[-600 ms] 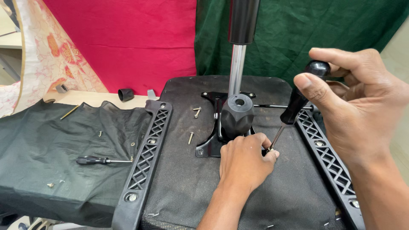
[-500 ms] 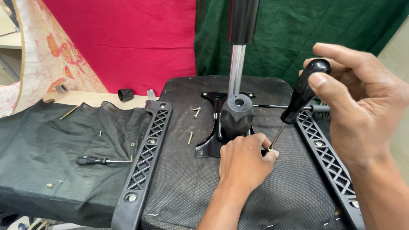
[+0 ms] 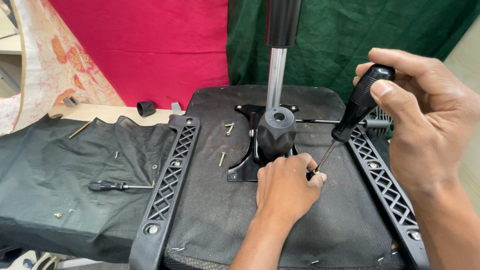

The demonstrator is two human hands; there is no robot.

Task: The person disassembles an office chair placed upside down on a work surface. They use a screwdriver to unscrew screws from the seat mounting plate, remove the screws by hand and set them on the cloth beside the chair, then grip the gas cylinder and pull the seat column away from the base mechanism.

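At frame centre, the right hand (image 3: 425, 115) grips the stiff, light screwdriver (image 3: 356, 112) by its handle while the left hand (image 3: 287, 187) pinches a small, slippery-looking screw (image 3: 316, 172).

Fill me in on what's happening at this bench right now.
A person is working on the underside of an upturned office chair seat. The right hand grips a black-handled screwdriver, its tip angled down to a screw at the edge of the black metal mounting plate. The left hand pinches that screw at the tip. Loose screws lie on the seat, and a second screwdriver rests on the black cloth to the left.
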